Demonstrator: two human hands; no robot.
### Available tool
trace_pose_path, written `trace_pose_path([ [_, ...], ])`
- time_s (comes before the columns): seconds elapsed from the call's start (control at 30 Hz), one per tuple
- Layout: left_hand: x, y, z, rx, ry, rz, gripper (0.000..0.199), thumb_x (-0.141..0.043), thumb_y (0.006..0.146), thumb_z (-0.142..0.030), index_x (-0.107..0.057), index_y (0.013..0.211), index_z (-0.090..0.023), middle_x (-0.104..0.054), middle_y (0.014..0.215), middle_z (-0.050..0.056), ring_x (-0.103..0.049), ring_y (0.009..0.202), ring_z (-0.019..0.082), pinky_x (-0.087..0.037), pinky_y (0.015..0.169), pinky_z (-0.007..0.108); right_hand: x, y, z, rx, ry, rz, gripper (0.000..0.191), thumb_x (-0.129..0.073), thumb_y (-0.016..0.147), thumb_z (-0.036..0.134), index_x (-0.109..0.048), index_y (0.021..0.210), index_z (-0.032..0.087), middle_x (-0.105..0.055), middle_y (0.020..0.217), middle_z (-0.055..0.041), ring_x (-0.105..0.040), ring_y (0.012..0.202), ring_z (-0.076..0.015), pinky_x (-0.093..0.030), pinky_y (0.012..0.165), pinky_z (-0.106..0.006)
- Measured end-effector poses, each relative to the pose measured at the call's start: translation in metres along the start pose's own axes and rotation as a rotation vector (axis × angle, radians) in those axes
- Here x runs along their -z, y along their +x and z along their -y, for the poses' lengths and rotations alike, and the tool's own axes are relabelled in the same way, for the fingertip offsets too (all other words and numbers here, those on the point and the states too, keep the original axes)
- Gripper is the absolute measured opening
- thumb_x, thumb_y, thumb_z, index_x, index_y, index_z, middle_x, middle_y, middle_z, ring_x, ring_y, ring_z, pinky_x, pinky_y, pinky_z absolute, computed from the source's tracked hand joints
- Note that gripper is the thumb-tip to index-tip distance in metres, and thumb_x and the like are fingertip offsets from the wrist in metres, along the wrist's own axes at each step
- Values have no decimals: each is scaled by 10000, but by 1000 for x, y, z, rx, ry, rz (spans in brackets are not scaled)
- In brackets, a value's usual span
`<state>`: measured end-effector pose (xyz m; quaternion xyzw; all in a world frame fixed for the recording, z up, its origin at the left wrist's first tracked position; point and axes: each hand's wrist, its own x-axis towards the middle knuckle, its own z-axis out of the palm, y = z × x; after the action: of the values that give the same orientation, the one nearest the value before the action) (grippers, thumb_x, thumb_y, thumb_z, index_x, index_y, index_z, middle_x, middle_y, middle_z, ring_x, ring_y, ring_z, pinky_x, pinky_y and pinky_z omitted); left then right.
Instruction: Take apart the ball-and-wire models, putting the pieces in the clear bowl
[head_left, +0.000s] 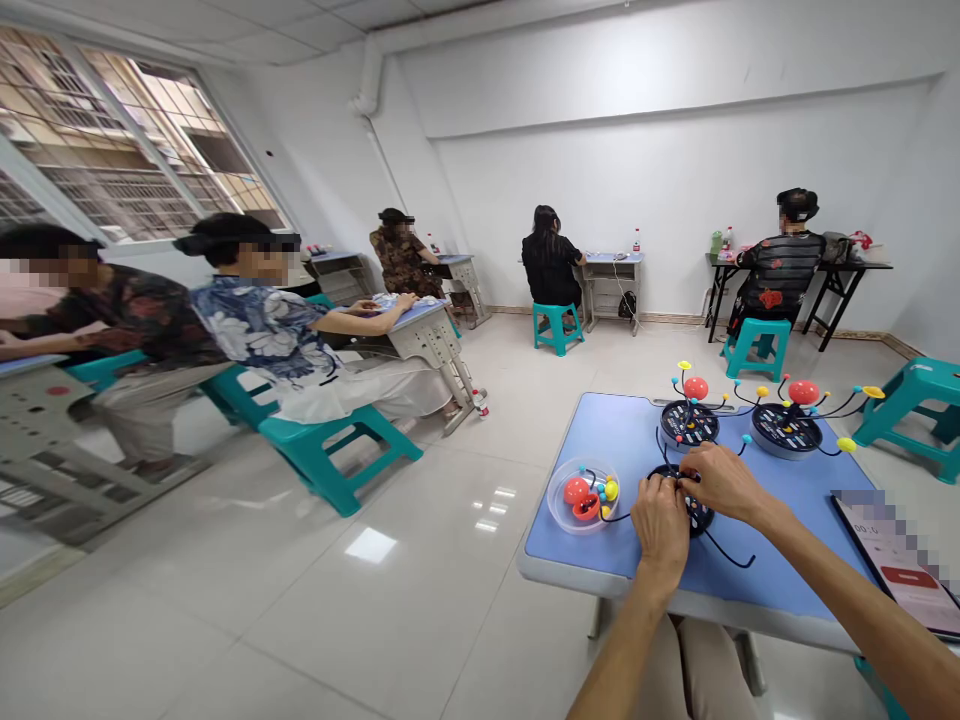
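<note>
Both of my hands are over a black round base (700, 516) of a planet model on the blue desk. My left hand (661, 515) has its fingers closed and bent over the base's middle. Beside it, the fingers of my right hand (721, 482) are pinched together at the hub; what they hold is hidden. Thin black curved rods (731, 553) stick out from the base. To the left, a clear round tub (555, 500) holds red half-shells (586, 507) and small yellow, blue and orange balls. Behind stand two assembled models with red centre balls (696, 388), (803, 392).
A phone (892, 560) lies at the desk's (600, 430) right side. A teal stool (911, 410) stands beyond the right edge. Several people sit at other desks to the left and along the far wall. A bottle (480, 403) is on the floor.
</note>
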<state>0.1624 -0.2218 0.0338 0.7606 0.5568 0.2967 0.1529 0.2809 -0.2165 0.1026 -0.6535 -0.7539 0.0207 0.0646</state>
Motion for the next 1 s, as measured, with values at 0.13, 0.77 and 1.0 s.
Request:
trace_pose_path([
  [0.13,0,0,-1,2,-10,8,189,-502,942,-202,-687,904,-189,-688,960,79,-594,960,230,-446,750,322,12,-2,4,-14,16,-40,165,-541,800,160,-682,717,182,-698,788,-53,-591,836,-181,-317,684,-264],
  [0.77,88,-35,8,-74,-760,-175,312,-558,904,-420,-751,997,-193,-667,719,28,-594,627,128,-500,574,237,44,-50,53,238,575,-51,181,-497,823,125,-659,772,188,-673,752,-9,-549,687,-127,-370,622,-236],
  [1.0,114,-46,20,60,-797,-199,392,-584,865,-521,-770,940,-185,-610,652,8,-499,511,100,-450,468,219,28,-53,62,163,871,-160,92,-573,805,211,-657,839,196,-646,715,16,-548,664,-120,-446,658,-243],
])
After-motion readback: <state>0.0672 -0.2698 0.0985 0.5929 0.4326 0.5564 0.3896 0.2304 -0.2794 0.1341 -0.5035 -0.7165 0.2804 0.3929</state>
